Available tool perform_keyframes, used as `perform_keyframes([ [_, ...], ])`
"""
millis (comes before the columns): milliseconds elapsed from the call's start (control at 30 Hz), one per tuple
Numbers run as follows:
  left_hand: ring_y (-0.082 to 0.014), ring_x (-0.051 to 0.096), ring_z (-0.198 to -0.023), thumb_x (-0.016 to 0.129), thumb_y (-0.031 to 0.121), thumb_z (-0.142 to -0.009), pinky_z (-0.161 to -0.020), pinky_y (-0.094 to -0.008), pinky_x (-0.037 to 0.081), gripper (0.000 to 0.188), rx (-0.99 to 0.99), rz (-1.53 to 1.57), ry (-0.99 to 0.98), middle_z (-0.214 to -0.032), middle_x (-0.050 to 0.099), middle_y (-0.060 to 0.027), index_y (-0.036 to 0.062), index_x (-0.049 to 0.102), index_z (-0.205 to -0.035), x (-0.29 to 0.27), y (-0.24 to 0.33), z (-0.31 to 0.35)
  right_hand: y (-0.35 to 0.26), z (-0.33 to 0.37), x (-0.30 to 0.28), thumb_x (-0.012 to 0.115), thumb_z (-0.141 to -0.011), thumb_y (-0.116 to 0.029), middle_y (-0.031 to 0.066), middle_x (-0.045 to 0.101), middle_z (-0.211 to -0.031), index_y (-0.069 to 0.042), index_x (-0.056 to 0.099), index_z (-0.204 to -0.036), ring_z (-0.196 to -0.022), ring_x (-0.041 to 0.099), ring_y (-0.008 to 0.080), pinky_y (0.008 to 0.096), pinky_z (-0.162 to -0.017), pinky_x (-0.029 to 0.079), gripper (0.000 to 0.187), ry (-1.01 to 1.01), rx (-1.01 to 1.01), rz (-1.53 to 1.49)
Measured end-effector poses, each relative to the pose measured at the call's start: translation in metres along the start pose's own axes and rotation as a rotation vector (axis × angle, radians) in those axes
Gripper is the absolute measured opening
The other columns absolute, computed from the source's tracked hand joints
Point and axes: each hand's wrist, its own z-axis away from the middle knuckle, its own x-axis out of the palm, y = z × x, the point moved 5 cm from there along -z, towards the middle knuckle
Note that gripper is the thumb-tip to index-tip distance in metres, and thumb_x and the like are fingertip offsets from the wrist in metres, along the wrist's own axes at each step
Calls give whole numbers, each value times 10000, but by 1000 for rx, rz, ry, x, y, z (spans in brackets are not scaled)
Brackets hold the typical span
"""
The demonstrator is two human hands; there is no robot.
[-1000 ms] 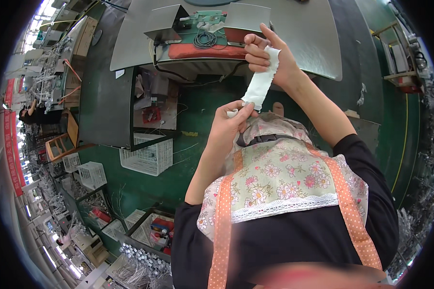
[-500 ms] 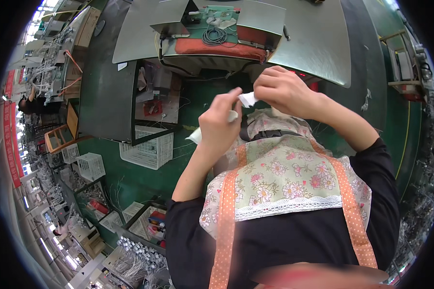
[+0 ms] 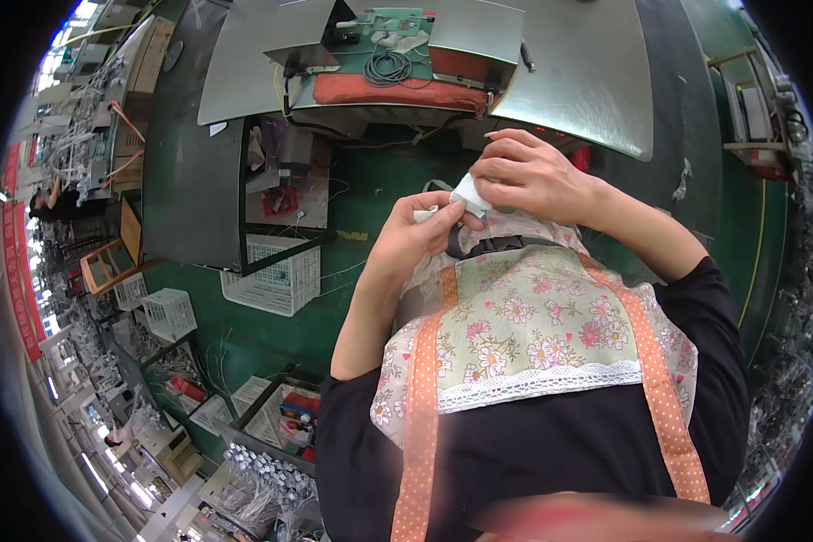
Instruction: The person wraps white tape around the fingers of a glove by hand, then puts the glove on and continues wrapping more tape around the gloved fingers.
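Just above my lap, both hands meet at a small white piece of paper or cloth (image 3: 469, 191); which material it is I cannot tell. My left hand (image 3: 411, 237) pinches its lower edge between thumb and fingers. A second bit of white material (image 3: 425, 215) sticks out between the fingers of that hand. From the right, my right hand (image 3: 531, 179) grips the upper part of the white piece, its fingers curled and partly hiding it. A flowered apron (image 3: 533, 325) with a black buckle (image 3: 501, 245) lies below the hands.
Ahead stands a metal-topped bench (image 3: 587, 72) with a red pad (image 3: 397, 93), a coiled grey cable (image 3: 387, 67) and metal boxes (image 3: 475, 41). At left are a dark table (image 3: 194, 190) and a white plastic basket (image 3: 275, 275). Another person (image 3: 54, 203) is far left.
My left hand has moved right and closed on the white piece at the right hand. The white tail that hung below my left hand no longer shows there.
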Motion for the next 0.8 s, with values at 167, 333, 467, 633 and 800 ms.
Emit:
perform_keyframes([
  [167,-2,351,-494,561,158,-969,-459,-178,292,209,34,-169,183,-862,706,-66,-22,651,-1026,2,-17,-8,9,15,9,623,-764,-25,103,601,-1044,-48,598,-1083,-1007,584,280,380,-851,504,321,30,567,-112],
  [333,-1,393,-518,559,198,-979,-463,-186,307,233,84,-317,267,-801,665,5,-6,659,-1030,4,-34,-11,-14,17,39,647,-803,-96,118,623,-938,-20,600,-913,-921,621,272,358,-769,517,142,-124,671,-215],
  [467,-4,393,-527,557,193,-980,-471,-194,307,218,157,-429,254,-677,552,57,-1,655,-998,8,-40,-11,-15,24,54,648,-786,-81,140,646,-849,-3,587,-885,-828,656,297,379,-722,525,140,-230,769,-300],
  [633,-3,394,-556,566,181,-975,-483,-197,305,203,177,-566,264,-675,542,60,-4,650,-973,-5,-60,-12,-23,27,69,639,-771,-75,153,650,-800,8,584,-874,-772,669,309,390,-680,527,143,-245,809,-300],
  [800,-54,495,-691,588,147,-944,-612,-261,439,204,253,-553,278,-690,620,-78,-46,647,-974,-10,-67,-11,-12,35,81,572,-755,-80,194,637,-730,27,583,-846,-727,660,324,405,-640,520,141,-196,978,-464],
])
